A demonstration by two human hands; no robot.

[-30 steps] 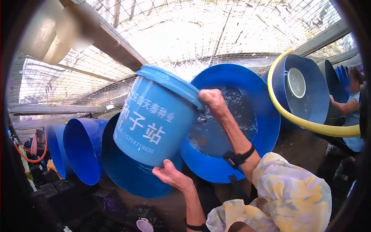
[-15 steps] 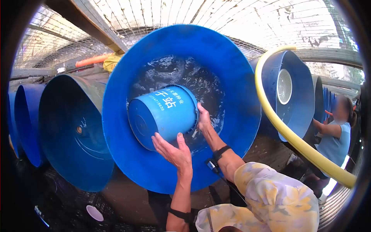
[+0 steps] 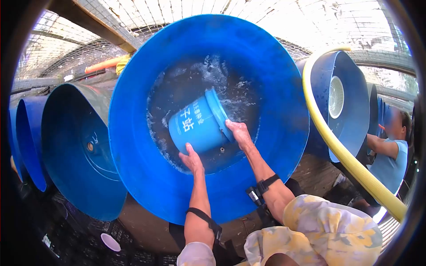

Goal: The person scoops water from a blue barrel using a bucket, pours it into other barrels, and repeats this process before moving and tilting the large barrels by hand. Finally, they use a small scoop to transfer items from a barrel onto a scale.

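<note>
A light blue bucket (image 3: 199,122) with white lettering lies tilted in the dark, churned water (image 3: 177,84) of a large round blue tub (image 3: 137,97). Its rim faces right, toward the upper side of the tub. My right hand (image 3: 239,133) grips the bucket's rim, fingers bent over the edge. Against the lower left side near the base rests my left hand (image 3: 192,160), thumb up on the wall and the other fingers partly hidden below. A small round object shows in the water beneath the bucket.
Other blue tubs stand at left (image 3: 80,155) and right (image 3: 355,102). A yellow hose (image 3: 337,146) curves over the right tub, which holds a white round basket (image 3: 336,97). A person in light blue (image 3: 390,155) works at far right. A pink dish (image 3: 110,242) lies lower left.
The bucket has turned, its base now lower in the water and its rim more toward the upper right. My left hand has moved onto its side. The view has shifted slightly.
</note>
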